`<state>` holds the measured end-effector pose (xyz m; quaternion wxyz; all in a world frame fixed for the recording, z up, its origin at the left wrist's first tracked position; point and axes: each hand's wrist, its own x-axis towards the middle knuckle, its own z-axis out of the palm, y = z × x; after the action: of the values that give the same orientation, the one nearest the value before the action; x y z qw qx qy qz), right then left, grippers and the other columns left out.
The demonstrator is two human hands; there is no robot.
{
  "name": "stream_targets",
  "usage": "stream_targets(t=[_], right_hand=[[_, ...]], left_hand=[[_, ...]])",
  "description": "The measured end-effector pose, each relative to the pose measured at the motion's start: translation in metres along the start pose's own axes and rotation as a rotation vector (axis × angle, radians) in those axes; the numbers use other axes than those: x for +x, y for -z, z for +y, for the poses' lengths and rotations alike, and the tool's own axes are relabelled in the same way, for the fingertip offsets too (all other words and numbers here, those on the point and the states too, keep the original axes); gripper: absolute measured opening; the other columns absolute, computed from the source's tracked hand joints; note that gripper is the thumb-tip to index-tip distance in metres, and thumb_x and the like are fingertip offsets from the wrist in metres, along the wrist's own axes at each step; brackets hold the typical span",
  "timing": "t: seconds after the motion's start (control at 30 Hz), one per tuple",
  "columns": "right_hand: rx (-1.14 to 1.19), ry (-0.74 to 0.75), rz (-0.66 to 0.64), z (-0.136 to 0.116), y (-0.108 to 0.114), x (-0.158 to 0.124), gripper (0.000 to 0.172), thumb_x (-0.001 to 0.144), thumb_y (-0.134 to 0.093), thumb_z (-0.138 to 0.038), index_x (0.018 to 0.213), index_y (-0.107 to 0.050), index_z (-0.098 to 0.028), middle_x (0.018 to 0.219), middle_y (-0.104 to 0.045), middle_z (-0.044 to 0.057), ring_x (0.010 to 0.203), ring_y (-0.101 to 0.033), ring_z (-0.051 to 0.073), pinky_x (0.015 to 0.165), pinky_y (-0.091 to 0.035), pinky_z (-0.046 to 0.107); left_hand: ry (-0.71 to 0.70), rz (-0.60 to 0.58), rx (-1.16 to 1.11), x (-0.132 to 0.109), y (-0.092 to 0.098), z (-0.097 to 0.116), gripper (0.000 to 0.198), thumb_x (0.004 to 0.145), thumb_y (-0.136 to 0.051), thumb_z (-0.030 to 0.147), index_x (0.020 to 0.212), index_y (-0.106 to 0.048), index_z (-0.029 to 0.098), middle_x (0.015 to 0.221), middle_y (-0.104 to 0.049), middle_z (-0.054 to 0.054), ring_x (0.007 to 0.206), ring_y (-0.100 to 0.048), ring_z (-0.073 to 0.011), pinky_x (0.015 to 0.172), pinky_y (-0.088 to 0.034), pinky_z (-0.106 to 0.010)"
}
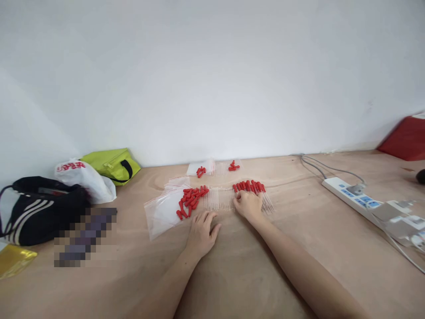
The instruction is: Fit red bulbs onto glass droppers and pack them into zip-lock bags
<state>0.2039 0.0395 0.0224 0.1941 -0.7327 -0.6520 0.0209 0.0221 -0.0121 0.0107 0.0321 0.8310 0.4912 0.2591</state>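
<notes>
Hands apart: L hand (203, 232) lies loosely spread, palm down, nothing in its grip, just below the clear thin tubes (217, 199) & near the loose red bulbs (191, 198). R hand (248, 204) is curled over the row of red-capped tubes (254, 186); fingertips hidden, so can't tell if they pinch one.

Bulbs: matte, rubbery-looking, narrow neck w/ rounder end, heaped partly on a thin, glossy zip bag (159, 215). Tubes slim, see-through, side by side on the smooth, faintly grained wood-look tabletop (232, 270); glass or plastic, can't tell. Behind, nr the wall: more bulbs & a 2nd bag, small, hard to make out.

Far L: soft black bag w/ white stripes (33, 210), cut off at edge; crinkly white plastic bag (86, 179) partly covers the lime-green pouch (111, 164). Pixelated patch (86, 237) unreadable. R: hard white power strip (348, 198), plugs blurry; red item (407, 139) cut off.
</notes>
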Motion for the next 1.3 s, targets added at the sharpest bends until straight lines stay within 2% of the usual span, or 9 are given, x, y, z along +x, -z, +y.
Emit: stream_targets(t=[0.2, 0.4, 0.5, 0.63, 0.73, 0.83, 0.93, 1.1, 1.3], right_hand=[[-0.122, -0.008, -0.066, -0.010, 0.003, -0.001, 0.028, 0.077, -0.044, -0.028, 0.076, -0.066, -0.011, 0.074, -0.066, 0.015, 0.072, -0.058, 0.024, 0.074, -0.025, 0.038], [-0.156, 0.022, -0.058, -0.015, 0.000, 0.000, 0.026, 0.077, -0.042, -0.019, 0.074, -0.065, -0.008, 0.074, -0.065, 0.018, 0.072, -0.057, 0.025, 0.073, -0.025, 0.039], [-0.164, 0.025, -0.049, -0.014, -0.001, -0.001, 0.026, 0.078, -0.041, -0.019, 0.079, -0.064, -0.006, 0.075, -0.065, 0.019, 0.075, -0.056, 0.025, 0.073, -0.025, 0.039], [-0.134, 0.113, 0.079, -0.006, 0.001, -0.009, 0.028, 0.082, -0.037, -0.026, 0.081, -0.060, -0.009, 0.080, -0.063, 0.017, 0.081, -0.052, 0.026, 0.073, -0.025, 0.037], [-0.085, 0.279, 0.148, 0.007, 0.004, -0.024, 0.029, 0.085, -0.033, -0.028, 0.079, -0.057, -0.012, 0.080, -0.063, 0.013, 0.081, -0.051, 0.024, 0.073, -0.025, 0.035], [-0.014, 0.432, 0.141, 0.024, 0.005, -0.042, 0.029, 0.088, -0.032, -0.028, 0.076, -0.055, -0.015, 0.075, -0.061, 0.009, 0.076, -0.050, 0.021, 0.071, -0.025, 0.033], [0.072, 0.525, 0.114, 0.041, 0.005, -0.055, 0.028, 0.089, -0.031, -0.024, 0.079, -0.056, -0.016, 0.077, -0.061, 0.007, 0.074, -0.049, 0.018, 0.068, -0.026, 0.031], [0.130, 0.545, 0.083, 0.052, 0.006, -0.060, 0.028, 0.089, -0.033, -0.023, 0.104, -0.055, -0.017, 0.088, -0.062, 0.008, 0.080, -0.049, 0.019, 0.069, -0.029, 0.030], [0.140, 0.555, 0.042, 0.046, 0.006, -0.061, 0.028, 0.089, -0.034, -0.022, 0.106, -0.056, -0.020, 0.089, -0.062, 0.007, 0.081, -0.049, 0.019, 0.072, -0.029, 0.031]], left_hand=[[0.005, 0.026, 0.069, -0.001, 0.001, 0.002, 0.014, 0.078, -0.052, 0.023, 0.091, -0.053, 0.018, 0.087, -0.059, -0.004, 0.084, -0.053, -0.0221, 0.075, -0.037, -0.037], [0.100, 0.224, 0.211, 0.001, 0.003, -0.007, 0.011, 0.079, -0.051, 0.028, 0.085, -0.056, 0.020, 0.081, -0.060, -0.005, 0.080, -0.052, -0.0230, 0.072, -0.034, -0.037], [0.197, 0.312, 0.291, 0.006, 0.007, -0.018, 0.011, 0.078, -0.052, 0.029, 0.082, -0.058, 0.021, 0.080, -0.060, -0.005, 0.080, -0.052, -0.0237, 0.072, -0.033, -0.037], [0.366, 0.372, 0.407, 0.014, 0.016, -0.034, 0.016, 0.081, -0.048, 0.030, 0.084, -0.061, 0.022, 0.082, -0.061, -0.006, 0.080, -0.051, -0.0245, 0.072, -0.029, -0.037], [0.413, 0.365, 0.461, 0.017, 0.023, -0.045, 0.020, 0.083, -0.045, 0.028, 0.088, -0.063, 0.023, 0.087, -0.061, -0.007, 0.082, -0.050, -0.0246, 0.073, -0.027, -0.038], [0.431, 0.334, 0.473, 0.019, 0.026, -0.052, 0.021, 0.083, -0.044, 0.029, 0.089, -0.064, 0.024, 0.091, -0.060, -0.007, 0.083, -0.049, -0.0245, 0.074, -0.026, -0.038], [0.458, 0.294, 0.467, 0.021, 0.026, -0.055, 0.020, 0.082, -0.046, 0.031, 0.086, -0.064, 0.024, 0.092, -0.060, -0.007, 0.085, -0.049, -0.0243, 0.074, -0.026, -0.038], [0.460, 0.269, 0.458, 0.024, 0.024, -0.058, 0.017, 0.081, -0.048, 0.029, 0.083, -0.063, 0.023, 0.091, -0.061, -0.006, 0.086, -0.049, -0.0245, 0.073, -0.026, -0.037], [0.401, 0.233, 0.433, 0.025, 0.023, -0.061, 0.014, 0.082, -0.045, 0.024, 0.082, -0.058, 0.021, 0.086, -0.065, -0.004, 0.083, -0.052, -0.0232, 0.075, -0.025, -0.036]])
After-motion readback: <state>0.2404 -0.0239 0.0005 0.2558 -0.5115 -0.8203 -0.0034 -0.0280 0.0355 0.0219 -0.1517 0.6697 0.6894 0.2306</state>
